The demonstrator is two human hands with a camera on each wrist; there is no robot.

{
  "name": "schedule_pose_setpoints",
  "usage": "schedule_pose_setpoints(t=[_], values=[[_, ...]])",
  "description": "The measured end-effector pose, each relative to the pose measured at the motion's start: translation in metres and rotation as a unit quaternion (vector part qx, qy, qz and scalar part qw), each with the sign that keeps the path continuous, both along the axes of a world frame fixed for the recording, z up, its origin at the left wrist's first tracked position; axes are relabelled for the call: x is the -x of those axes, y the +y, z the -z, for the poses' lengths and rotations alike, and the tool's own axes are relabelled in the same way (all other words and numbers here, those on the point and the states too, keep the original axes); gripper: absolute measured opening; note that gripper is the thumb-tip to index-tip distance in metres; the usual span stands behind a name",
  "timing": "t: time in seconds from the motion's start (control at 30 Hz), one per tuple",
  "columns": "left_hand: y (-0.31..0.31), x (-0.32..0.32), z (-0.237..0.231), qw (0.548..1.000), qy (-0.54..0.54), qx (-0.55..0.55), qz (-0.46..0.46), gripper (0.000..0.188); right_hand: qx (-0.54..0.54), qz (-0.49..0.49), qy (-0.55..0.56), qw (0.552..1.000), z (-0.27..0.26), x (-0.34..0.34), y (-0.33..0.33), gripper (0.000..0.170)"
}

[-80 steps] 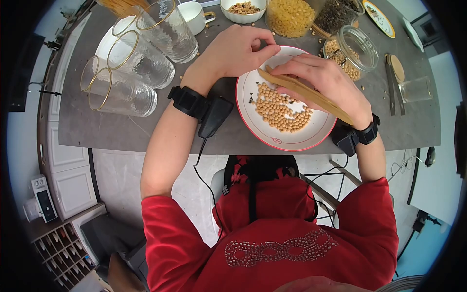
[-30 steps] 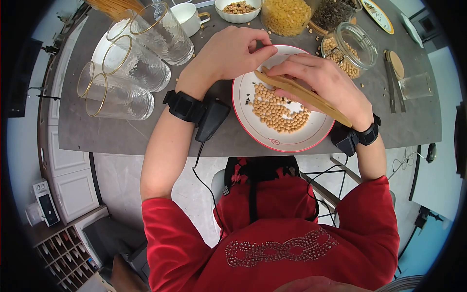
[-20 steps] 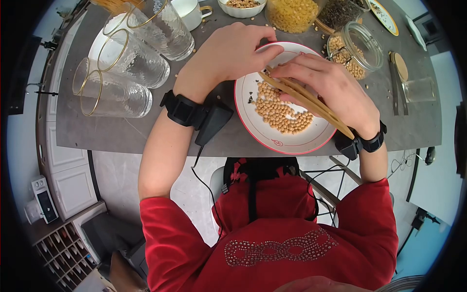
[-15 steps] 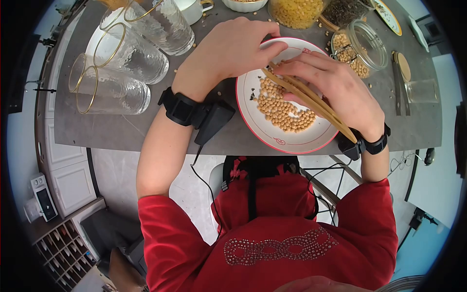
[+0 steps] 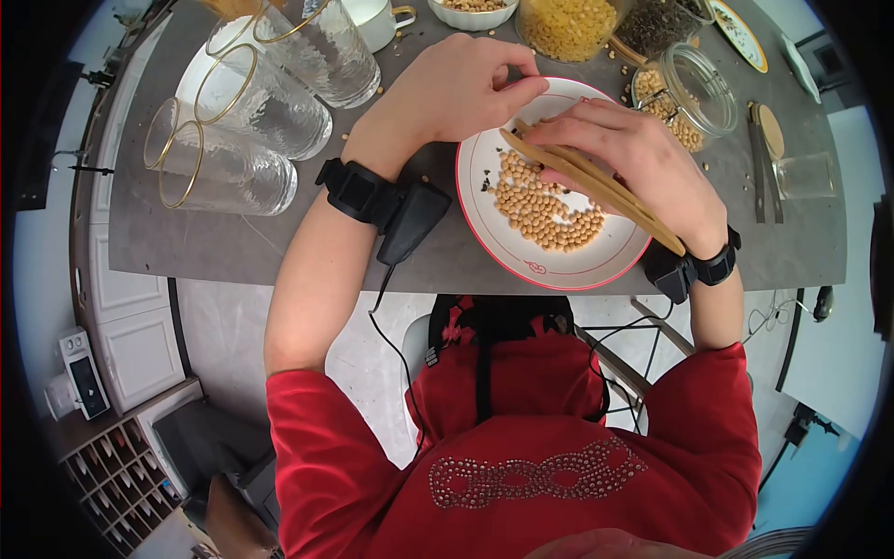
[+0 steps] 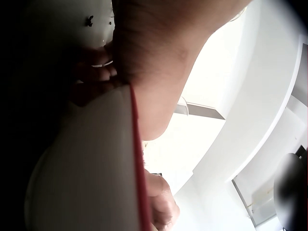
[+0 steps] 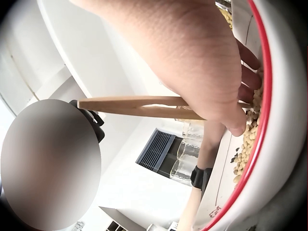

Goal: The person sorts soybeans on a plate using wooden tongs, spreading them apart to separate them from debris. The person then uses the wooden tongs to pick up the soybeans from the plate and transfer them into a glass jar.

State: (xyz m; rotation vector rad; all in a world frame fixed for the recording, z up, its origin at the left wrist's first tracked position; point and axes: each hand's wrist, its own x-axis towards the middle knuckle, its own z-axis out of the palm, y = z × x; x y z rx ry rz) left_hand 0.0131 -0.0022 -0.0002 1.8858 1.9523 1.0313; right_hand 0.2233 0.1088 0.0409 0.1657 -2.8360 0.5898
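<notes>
In the head view, a white plate (image 5: 596,265) with a red rim holds a spread of round, pale yellow beans (image 5: 549,219) and a few dark flakes. At the plate's far left edge my left hand (image 5: 456,88) grips the rim; the left wrist view shows fingers (image 6: 96,72) around the edge. My right hand (image 5: 643,158) reaches over the plate from the right, fingertips down among the beans at the far side. Wooden tongs (image 5: 596,186) are held in that hand, slanting across the palm toward the wrist, as the right wrist view also shows.
Several gold-rimmed glasses (image 5: 233,172) lean at left, near a white cup (image 5: 377,23). Behind the plate stand a small bowl (image 5: 475,14), a container of yellow pasta (image 5: 568,28) and an open jar of beans (image 5: 689,102). Metal tongs (image 5: 759,168) lie at right beside a small glass (image 5: 805,175).
My right hand and the wooden tongs have shifted slightly right and nearer the body. My left hand stays at the rim. The camera's view drifts a little.
</notes>
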Motion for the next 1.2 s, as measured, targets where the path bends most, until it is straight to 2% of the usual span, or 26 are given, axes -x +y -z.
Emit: schedule_pose_setpoints(t=[0.13,0.33,0.57,0.63,0.73,1.2], values=[[0.001,0.000,0.000,0.999,-0.031,0.006,0.001,0.021,0.003,-0.006,0.023,1.000,-0.001,0.001,0.001,0.028],[0.002,0.001,0.002,0.999,-0.048,-0.004,0.007,0.018,0.045,-0.013,0.017,0.999,0.011,0.001,0.010,0.029],[0.004,0.003,0.003,0.998,-0.055,0.006,0.009,0.018,0.045,-0.013,0.026,0.999,0.014,0.001,0.014,0.031],[0.004,0.003,0.004,0.999,-0.045,0.004,0.005,0.018,0.033,-0.034,0.075,0.996,0.020,0.004,0.017,0.031],[0.003,0.002,0.001,0.998,-0.067,0.016,0.003,0.018,0.068,-0.010,0.016,0.997,0.015,0.001,0.013,0.032],[0.003,0.003,0.003,0.998,-0.059,0.022,-0.001,0.018,0.061,-0.017,0.035,0.997,0.014,0.002,0.013,0.031]])
